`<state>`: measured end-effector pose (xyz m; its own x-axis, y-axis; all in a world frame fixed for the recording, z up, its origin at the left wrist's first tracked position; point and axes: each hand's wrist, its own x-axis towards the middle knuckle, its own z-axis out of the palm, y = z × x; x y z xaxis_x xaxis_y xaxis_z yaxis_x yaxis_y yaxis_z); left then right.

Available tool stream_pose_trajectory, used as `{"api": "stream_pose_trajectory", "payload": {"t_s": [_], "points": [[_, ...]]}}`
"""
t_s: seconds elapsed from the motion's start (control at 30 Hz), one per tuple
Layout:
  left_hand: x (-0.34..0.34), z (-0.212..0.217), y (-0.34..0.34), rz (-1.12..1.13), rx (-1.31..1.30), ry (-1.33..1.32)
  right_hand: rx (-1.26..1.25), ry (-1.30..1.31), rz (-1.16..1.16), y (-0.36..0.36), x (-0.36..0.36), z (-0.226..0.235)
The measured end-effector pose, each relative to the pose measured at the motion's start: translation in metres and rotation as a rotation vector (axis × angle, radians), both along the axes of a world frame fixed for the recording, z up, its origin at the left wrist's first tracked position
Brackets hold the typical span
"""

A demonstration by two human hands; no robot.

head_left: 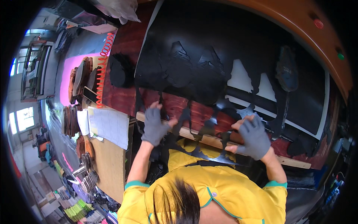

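Along the near edge of the red bench (126, 44), a black sheet (194, 44) with shoe-part shapes punched out of it drapes over a pale wooden strip (209, 140); everything below is placed from that strip. Left hand (153, 126), in a grey fingerless glove, sits on the strip's left end, fingers curled down onto a thin black strand of the sheet's leftover web. Right hand (253, 136), gloved the same, lies on the strip further right, thumb and fingers pinched on another strand of the web. Between the hands, jagged black scrap (203, 153) hangs below the strip, against the yellow top of the person

Left of the strip: a wooden side table (108, 164) with a sheet of white paper (110, 127), stacks of brown cutting dies (80, 80), and a coiled orange air hose (104, 63). Above the strip, a pile of black cut pieces (117, 71) lies on the bench, left of the sheet. Right of them, white backing (238, 78) shows through peaked cutouts, and a dark oval die (287, 72) rests on the sheet. Far right, a curved orange machine housing (298, 18) carries a red button (318, 23) and a green button (340, 56)

Sheet looks matt, thin and limp; bench top red, scuffed
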<state>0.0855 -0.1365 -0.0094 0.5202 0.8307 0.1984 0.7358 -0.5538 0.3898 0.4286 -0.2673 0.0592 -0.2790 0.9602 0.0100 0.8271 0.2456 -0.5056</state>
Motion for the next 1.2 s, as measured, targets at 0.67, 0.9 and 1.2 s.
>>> {"api": "stream_pose_trajectory", "payload": {"t_s": [0.67, 0.9, 1.2], "points": [[-0.059, 0.015, 0.003, -0.068, -0.421, -0.076, -0.535, -0.272, 0.035, -0.013, -0.038, -0.004], [-0.039, 0.013, 0.019, 0.487, -1.072, -1.002, -0.262, 0.347, 0.051, 0.065, -0.042, 0.052], [0.001, -0.040, 0.036, 0.143, -1.208, -2.032, 0.546, -0.102, 0.267, 0.196, -0.159, -0.046]]}}
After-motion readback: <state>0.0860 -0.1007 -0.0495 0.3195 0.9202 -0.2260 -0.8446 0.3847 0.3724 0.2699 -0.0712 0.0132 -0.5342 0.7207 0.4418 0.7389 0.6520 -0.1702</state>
